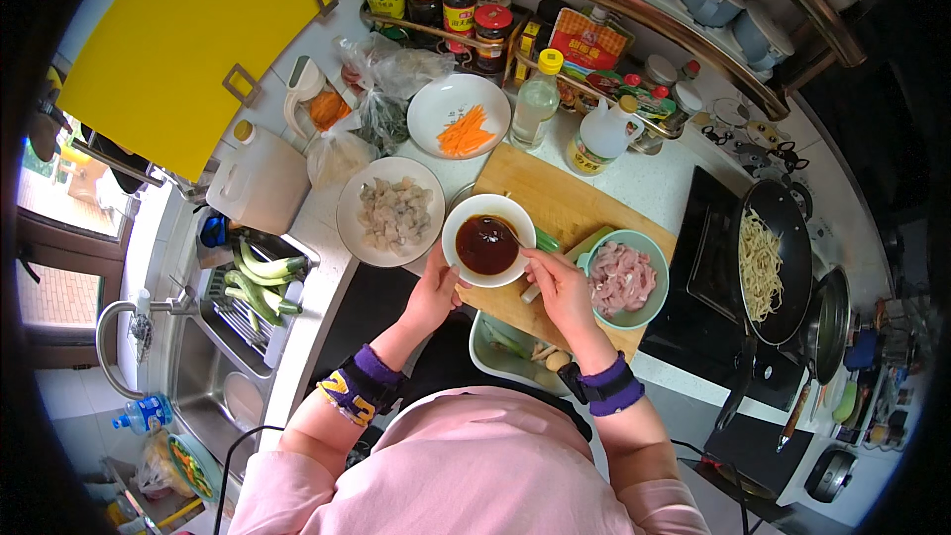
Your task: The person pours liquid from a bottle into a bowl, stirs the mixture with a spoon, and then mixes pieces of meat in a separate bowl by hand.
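My left hand (pixel 433 290) grips the rim of a white bowl (pixel 525 215) of dark brown sauce (pixel 483 256). At the bowl's right edge, my right hand (pixel 559 284) pinches the handle of a spoon that dips into the sauce. The bowl is above the left edge of a wooden cutting board (pixel 553 178). On the board's right part rests a light green bowl (pixel 660 267) of sliced raw meat (pixel 624 279). A plate of peeled raw shrimp pieces (pixel 397 215) lies left of my hands, and a white plate with carrot strips (pixel 466 132) stands beyond. A knife handle (pixel 530 293) shows partly beneath my right hand.
At right, a black wok (pixel 799 253) of noodles (pixel 759 267) sits on the black hob (pixel 695 319). A clear bottle (pixel 535 110) and a white jug (pixel 600 135) stand behind the board. A sink (pixel 197 371) and zucchini (pixel 260 282) are left; a bin (pixel 483 357) is below the board.
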A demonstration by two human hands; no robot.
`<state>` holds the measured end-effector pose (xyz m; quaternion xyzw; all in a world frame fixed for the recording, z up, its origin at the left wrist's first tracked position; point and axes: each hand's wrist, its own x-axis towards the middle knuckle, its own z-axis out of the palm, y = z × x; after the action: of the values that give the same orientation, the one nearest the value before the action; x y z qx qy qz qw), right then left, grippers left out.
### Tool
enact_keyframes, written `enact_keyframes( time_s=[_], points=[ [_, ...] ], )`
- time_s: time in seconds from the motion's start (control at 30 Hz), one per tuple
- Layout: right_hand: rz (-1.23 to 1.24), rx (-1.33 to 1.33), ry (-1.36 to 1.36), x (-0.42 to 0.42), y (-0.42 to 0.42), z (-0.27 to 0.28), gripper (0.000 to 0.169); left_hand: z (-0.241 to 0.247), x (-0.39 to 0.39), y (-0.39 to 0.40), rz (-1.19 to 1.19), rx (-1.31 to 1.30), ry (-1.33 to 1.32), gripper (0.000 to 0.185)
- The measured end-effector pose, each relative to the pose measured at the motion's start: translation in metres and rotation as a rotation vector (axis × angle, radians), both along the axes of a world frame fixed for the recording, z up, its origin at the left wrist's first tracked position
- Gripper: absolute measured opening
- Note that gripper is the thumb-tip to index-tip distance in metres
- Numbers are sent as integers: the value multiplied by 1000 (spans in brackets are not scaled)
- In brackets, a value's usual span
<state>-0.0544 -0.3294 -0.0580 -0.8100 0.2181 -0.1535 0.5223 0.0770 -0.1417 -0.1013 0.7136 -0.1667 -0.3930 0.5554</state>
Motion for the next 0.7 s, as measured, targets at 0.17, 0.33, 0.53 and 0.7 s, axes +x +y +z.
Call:
enact_keyframes(
  time_s=[0.17,0.33,0.53,0.7],
  points=[
    [-110,409,15,-15,13,-19,24,0,-1,-1,1,-5,-8,58],
    [-129,663,-53,-14,17,-32,27,-2,-1,0,3,-13,2,60],
    [-92,607,-105,-6,16,-14,26,-3,-1,1,-2,18,-2,59],
    [-1,265,-112,6,6,-2,22,1,1,-1,-9,26,5,58]
  ],
)
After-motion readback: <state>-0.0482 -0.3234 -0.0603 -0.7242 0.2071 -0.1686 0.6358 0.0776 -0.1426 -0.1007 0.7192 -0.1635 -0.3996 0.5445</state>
